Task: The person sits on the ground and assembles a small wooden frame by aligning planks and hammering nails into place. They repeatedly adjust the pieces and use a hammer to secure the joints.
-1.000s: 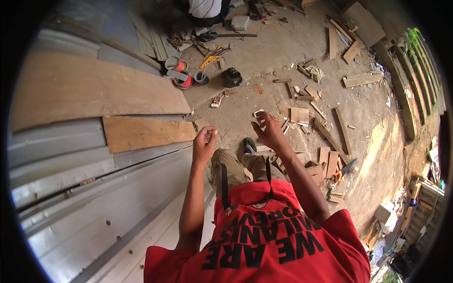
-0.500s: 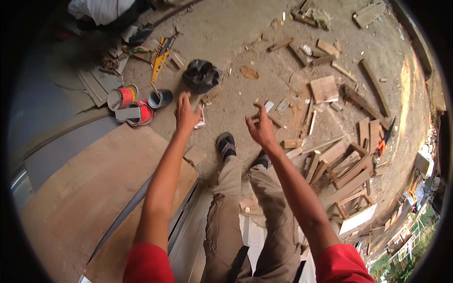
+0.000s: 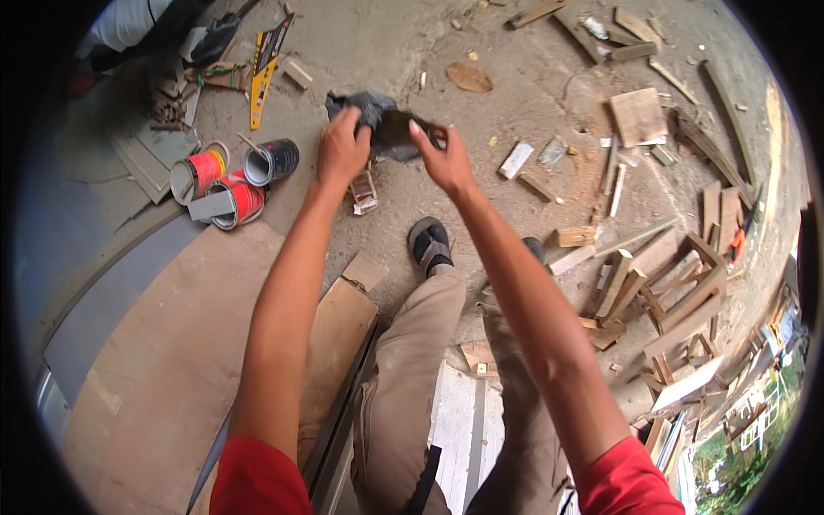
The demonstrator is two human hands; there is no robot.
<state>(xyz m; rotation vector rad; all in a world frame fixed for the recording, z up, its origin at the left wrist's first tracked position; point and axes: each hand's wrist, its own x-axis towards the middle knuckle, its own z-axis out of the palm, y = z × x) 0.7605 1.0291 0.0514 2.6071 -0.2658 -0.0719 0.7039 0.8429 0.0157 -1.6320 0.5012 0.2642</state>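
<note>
A black plastic bag (image 3: 393,137) is on the dirt ground in front of me, its mouth spread between my hands. My left hand (image 3: 342,148) has its fingers closed on the bag's left edge. At the opposite edge, my right hand (image 3: 444,160) pinches the plastic, with the thumb on the near side. What lies inside the bag cannot be made out. Just below my left hand rests a small wooden piece with a whitish end (image 3: 364,190).
Left of the bag stand two red paint cans (image 3: 247,199) and a dark can (image 3: 283,160). Beyond them lies a yellow and black handsaw (image 3: 262,79). Wood offcuts (image 3: 637,118) litter the right side. A large brown board (image 3: 163,335) lies at lower left. Another person's clothing (image 3: 129,24) shows at far left.
Both hands, empty before, have reached forward and taken hold of the bag's edges. The bag's mouth is now pulled wider. My view has shifted a little.
</note>
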